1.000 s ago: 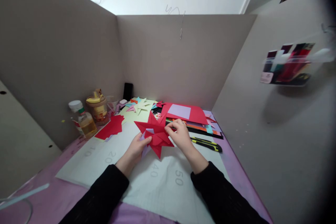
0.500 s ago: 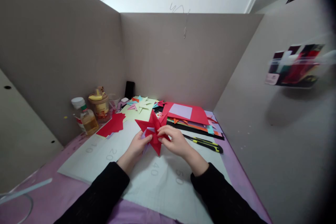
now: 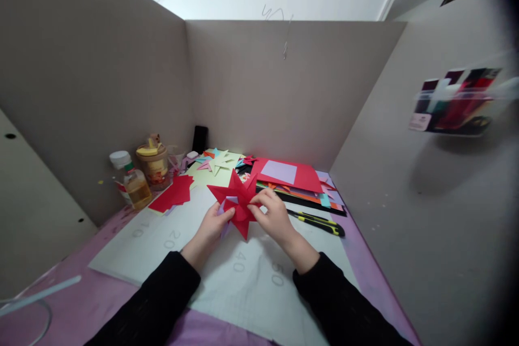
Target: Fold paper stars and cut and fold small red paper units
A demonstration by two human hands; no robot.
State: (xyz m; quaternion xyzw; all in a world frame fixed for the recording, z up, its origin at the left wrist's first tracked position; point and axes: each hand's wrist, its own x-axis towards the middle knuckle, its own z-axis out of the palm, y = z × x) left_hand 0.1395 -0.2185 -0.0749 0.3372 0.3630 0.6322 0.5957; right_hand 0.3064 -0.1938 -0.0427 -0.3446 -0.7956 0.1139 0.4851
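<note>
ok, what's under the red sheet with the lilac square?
Under the red sheet lies a stack of coloured papers; only orange, blue, lilac and black edges show. The rest is covered.

Both hands (image 3: 243, 221) pinch red paper star (image 3: 237, 200) w/ fingertips.

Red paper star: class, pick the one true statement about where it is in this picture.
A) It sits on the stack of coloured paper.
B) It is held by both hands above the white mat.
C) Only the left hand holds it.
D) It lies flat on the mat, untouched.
B: the red paper star is pinched between the left hand and the right hand, over the white mat.
</note>
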